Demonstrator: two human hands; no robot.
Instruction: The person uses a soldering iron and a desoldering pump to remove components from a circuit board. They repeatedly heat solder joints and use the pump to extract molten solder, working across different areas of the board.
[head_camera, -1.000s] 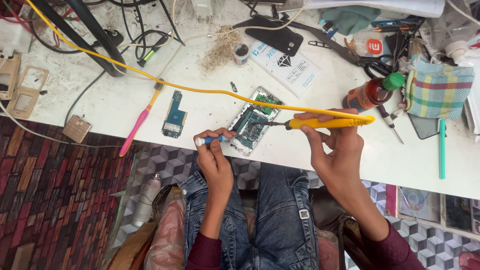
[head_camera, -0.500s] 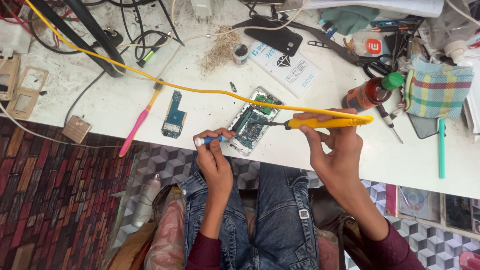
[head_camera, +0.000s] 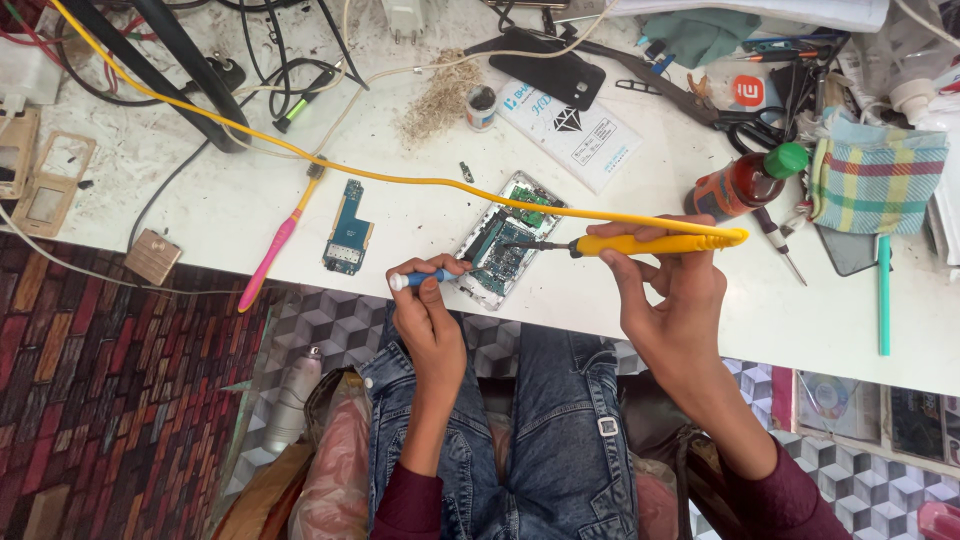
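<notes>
An opened phone (head_camera: 503, 239) with its circuit board bare lies near the front edge of the white workbench (head_camera: 420, 215). My right hand (head_camera: 668, 290) grips a yellow soldering iron (head_camera: 640, 243), and its dark tip rests on the phone's board. A yellow cable (head_camera: 260, 135) runs from the iron across the bench to the far left. My left hand (head_camera: 428, 305) is closed around a small blue tool with a white end (head_camera: 420, 278), right beside the phone's near left edge.
A loose blue circuit board (head_camera: 348, 227) and a pink toothbrush (head_camera: 272, 250) lie left of the phone. A brown bottle with a green cap (head_camera: 740, 182), a checked cloth (head_camera: 875, 180), scissors (head_camera: 745, 120), a white booklet (head_camera: 575, 135) and black cables (head_camera: 180, 70) crowd the back.
</notes>
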